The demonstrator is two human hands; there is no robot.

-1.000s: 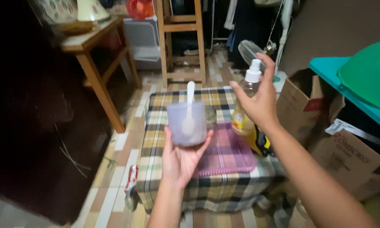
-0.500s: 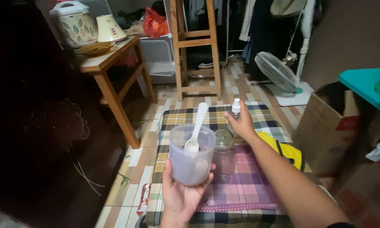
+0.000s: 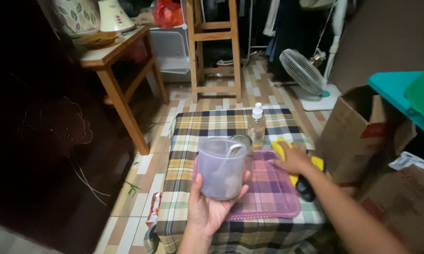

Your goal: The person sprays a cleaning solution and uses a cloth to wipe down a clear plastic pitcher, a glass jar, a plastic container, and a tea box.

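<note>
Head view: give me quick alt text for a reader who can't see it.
The left hand holds up a translucent cup with a white spoon inside, while the right hand rests on a yellow object beside a clear bottle on a plaid-covered table.

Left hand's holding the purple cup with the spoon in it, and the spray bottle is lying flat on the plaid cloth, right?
Not quite. The head view shows the spray bottle standing upright on the plaid cloth. The left hand does hold the purple cup with the spoon in it.
</note>
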